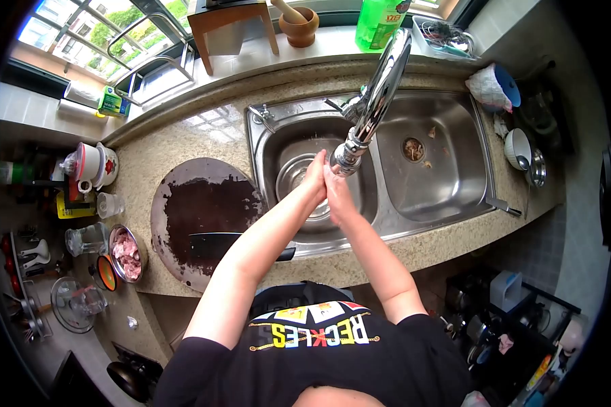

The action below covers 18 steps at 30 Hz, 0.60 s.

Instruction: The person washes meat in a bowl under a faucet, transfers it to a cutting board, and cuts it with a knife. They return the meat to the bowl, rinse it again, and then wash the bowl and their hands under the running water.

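Under the chrome faucet (349, 154), my left hand (316, 178) and my right hand (337, 190) are pressed together, palm to palm, over the left sink basin (278, 152). Their fingers are partly hidden by the faucet head and by each other, and I see no object between them. Below my hands, a round metal bowl (290, 178) sits in the basin. To the left, a knife (214, 236) lies on a round, wet, dark cutting board (204, 197), its handle partly behind my left forearm.
The right basin (448, 183) has food scraps round its drain. A bowl of raw meat (126, 254) stands left of the board. A cleaver-like tool (504, 206) rests at the right counter edge. A green bottle (379, 26) and wooden mortar (299, 28) line the sill.
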### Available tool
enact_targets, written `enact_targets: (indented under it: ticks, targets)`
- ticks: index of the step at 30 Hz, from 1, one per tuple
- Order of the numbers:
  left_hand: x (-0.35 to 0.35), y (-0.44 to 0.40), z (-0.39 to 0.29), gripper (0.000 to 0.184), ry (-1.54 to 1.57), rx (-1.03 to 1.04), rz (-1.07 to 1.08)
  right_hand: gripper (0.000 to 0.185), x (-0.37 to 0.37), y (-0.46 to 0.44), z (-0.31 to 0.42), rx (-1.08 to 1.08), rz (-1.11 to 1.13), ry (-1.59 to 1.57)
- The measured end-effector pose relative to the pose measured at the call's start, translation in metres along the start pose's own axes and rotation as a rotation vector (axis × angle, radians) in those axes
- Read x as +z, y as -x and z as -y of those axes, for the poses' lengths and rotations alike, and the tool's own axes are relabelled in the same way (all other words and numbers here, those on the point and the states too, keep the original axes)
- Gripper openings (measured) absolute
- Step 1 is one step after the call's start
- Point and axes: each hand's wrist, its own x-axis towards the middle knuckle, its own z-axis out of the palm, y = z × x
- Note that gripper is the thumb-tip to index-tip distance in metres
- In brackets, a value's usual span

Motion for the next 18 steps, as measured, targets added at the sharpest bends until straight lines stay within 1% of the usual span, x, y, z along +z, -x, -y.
enact_targets:
  ticks: [1,2,3,5,6,7,8,9,10,11,12,13,15,16,17,18]
  targets:
    - [0.004,0.012,-0.007,0.031,-0.036,-0.01,-0.019,0.052,0.014,0.016,0.005,-0.004,0.004,-0.032]
    - [-0.063,-0.084,0.018,0.023,-0.024,0.024,0.57,0.053,0.016,0.018,-0.012,-0.155,0.024,0.048]
    - [-0.043,-0.049,0.013,0.022,0.01,0.018,0.305,0.053,0.015,0.019,-0.011,-0.151,0.023,0.045]
    - [-0.011,-0.019,0.019,0.023,0.009,0.027,0.158,0.051,0.009,0.02,-0.006,-0.239,-0.072,0.413]
    - [0.003,-0.006,0.027,0.024,0.001,0.04,0.111,0.043,-0.013,-0.002,-0.013,-0.193,-0.043,0.454]
    - [0.016,0.003,0.032,0.026,-0.006,0.051,0.07,0.031,-0.003,0.001,0.015,-0.164,-0.154,0.357]
    - [0.03,0.012,0.038,0.028,-0.006,0.064,0.039,0.05,-0.044,-0.038,-0.018,-0.255,-0.082,0.309]
    - [0.04,0.018,0.04,0.03,0.009,0.075,0.029,0.048,-0.047,-0.041,0.009,-0.138,-0.104,0.102]
    - [0.045,0.017,0.044,0.049,0.055,0.13,0.103,0.04,-0.051,-0.05,0.023,-0.07,-0.169,-0.043]
    - [0.046,0.015,0.043,0.042,0.097,0.114,0.146,0.037,-0.05,-0.048,0.031,-0.073,-0.068,-0.024]
    - [0.039,0.009,0.038,0.042,0.112,0.128,0.127,0.035,-0.043,-0.047,0.027,-0.207,-0.117,0.07]
    - [0.033,0.002,0.032,0.041,0.149,0.112,0.199,0.034,-0.039,-0.042,0.024,-0.348,-0.171,0.165]
    - [0.02,-0.022,0.021,0.039,0.215,0.08,0.353,0.049,-0.019,-0.015,0.021,-0.349,-0.127,0.137]
    - [0.014,-0.032,0.017,0.038,0.245,0.063,0.43,0.051,-0.027,-0.012,0.009,-0.227,-0.061,0.128]
    - [0.011,-0.038,0.011,0.037,0.272,0.048,0.51,0.051,-0.017,-0.002,0.009,-0.222,-0.051,0.13]
    - [0.018,-0.034,0.003,0.033,0.236,0.027,0.354,0.051,0.001,0.011,0.012,-0.225,-0.08,0.365]
